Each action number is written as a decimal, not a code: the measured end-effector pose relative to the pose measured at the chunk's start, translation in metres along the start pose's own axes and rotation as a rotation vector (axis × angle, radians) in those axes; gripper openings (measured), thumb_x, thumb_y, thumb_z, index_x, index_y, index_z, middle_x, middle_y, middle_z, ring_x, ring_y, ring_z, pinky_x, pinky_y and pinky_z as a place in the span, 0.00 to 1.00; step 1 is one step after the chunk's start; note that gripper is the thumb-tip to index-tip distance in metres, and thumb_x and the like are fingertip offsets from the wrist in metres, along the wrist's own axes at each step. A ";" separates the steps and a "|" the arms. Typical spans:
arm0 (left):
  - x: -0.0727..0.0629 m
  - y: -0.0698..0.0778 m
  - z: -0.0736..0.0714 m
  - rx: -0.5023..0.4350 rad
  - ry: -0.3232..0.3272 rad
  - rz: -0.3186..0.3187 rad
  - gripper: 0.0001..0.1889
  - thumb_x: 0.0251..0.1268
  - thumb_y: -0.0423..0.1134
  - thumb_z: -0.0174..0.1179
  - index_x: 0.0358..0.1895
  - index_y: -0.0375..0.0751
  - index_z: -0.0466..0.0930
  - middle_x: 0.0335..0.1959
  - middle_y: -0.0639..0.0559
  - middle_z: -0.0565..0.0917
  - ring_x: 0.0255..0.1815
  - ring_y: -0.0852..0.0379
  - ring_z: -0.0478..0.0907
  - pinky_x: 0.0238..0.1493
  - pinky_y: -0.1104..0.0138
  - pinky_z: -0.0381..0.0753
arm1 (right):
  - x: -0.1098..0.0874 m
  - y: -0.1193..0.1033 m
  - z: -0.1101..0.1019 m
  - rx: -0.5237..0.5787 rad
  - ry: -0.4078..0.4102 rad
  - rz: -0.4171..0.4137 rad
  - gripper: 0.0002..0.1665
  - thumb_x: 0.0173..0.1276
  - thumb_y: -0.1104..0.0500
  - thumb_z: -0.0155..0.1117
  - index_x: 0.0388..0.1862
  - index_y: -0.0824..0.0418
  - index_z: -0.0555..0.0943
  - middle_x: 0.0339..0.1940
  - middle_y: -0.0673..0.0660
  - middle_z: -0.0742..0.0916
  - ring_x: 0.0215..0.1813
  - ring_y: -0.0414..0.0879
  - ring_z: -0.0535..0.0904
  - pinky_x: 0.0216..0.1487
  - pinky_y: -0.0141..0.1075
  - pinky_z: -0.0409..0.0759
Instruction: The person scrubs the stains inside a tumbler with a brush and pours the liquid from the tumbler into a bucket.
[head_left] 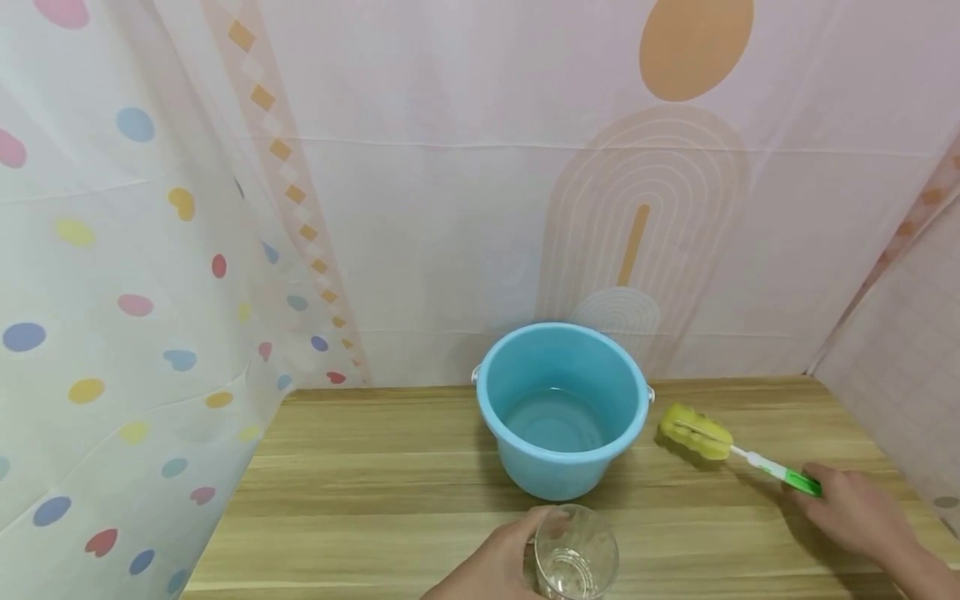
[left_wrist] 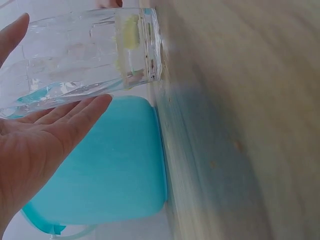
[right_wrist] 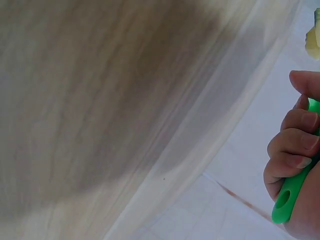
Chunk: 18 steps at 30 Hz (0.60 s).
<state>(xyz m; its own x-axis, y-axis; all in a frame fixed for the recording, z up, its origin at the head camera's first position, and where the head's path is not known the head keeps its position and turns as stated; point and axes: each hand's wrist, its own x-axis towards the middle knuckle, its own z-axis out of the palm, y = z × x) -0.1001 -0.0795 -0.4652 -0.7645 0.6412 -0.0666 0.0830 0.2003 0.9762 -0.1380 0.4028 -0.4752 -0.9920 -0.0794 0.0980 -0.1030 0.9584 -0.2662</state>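
My left hand (head_left: 498,562) is at a clear drinking glass (head_left: 576,550), with thumb and fingers on opposite sides of its wall. In the left wrist view the glass (left_wrist: 85,57) stands upright, its thick base right at the wooden table. The fingers (left_wrist: 75,117) lie along its side. Over the table's right side, my right hand (head_left: 858,508) grips the green end of a bottle brush (head_left: 765,465) with a yellow sponge head. Curled fingers wrap the green handle (right_wrist: 295,192) in the right wrist view; the sponge head points left toward the bucket.
A light blue bucket (head_left: 562,475) with water in the bottom stands just beyond the glass, left of the brush. The wooden table (head_left: 360,483) meets patterned curtains (head_left: 435,250) at the back and on both sides.
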 end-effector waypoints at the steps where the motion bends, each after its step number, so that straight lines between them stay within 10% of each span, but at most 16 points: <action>1: 0.000 0.000 0.000 0.007 -0.001 0.010 0.45 0.52 0.45 0.83 0.74 0.63 0.69 0.67 0.66 0.76 0.68 0.62 0.71 0.66 0.66 0.71 | 0.000 0.000 -0.002 0.003 0.002 0.002 0.18 0.73 0.57 0.67 0.25 0.54 0.70 0.18 0.48 0.66 0.21 0.44 0.63 0.23 0.36 0.61; 18: 0.001 0.001 0.001 -0.063 -0.013 0.004 0.45 0.53 0.44 0.82 0.75 0.64 0.69 0.67 0.65 0.77 0.67 0.61 0.73 0.64 0.67 0.73 | -0.006 -0.007 -0.024 -0.064 0.157 -0.052 0.24 0.68 0.61 0.69 0.21 0.53 0.64 0.16 0.46 0.62 0.19 0.41 0.58 0.21 0.35 0.58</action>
<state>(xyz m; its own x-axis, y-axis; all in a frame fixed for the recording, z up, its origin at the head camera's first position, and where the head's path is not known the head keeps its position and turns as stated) -0.0999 -0.0781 -0.4643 -0.7560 0.6514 -0.0645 0.0458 0.1510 0.9875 -0.1292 0.4028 -0.4511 -0.9613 -0.0902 0.2602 -0.1440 0.9700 -0.1958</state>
